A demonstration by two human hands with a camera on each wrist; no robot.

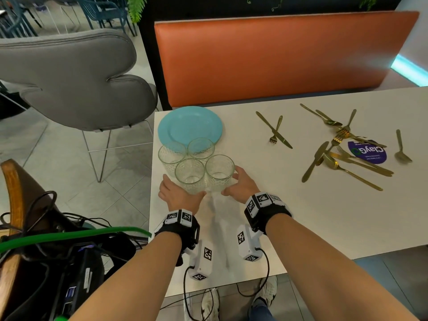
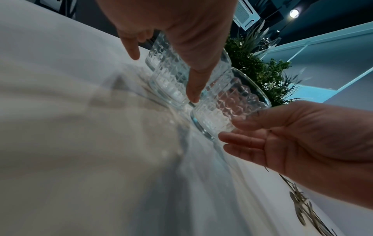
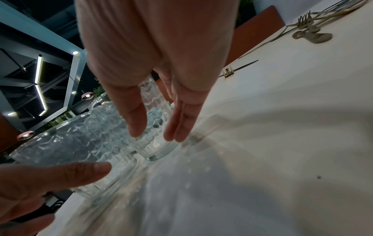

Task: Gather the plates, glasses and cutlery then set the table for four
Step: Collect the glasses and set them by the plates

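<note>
Head view shows the left hand [image 1: 177, 193] and right hand [image 1: 240, 184], fingers spread loosely, cupping four clear patterned glass tumblers [image 1: 190, 176] clustered beside the stacked turquoise plates [image 1: 185, 122], likely to herd them together.

restaurant | orange booth bench [image 1: 273, 56] | white table [image 1: 324, 216] | gold cutlery [image 1: 342, 147]

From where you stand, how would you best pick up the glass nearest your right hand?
Probably wrap the right hand around the near right glass at mid-wall, coming from its free right side. It stands upright, and its neighbour, the near left glass, crowds the left side.
</note>
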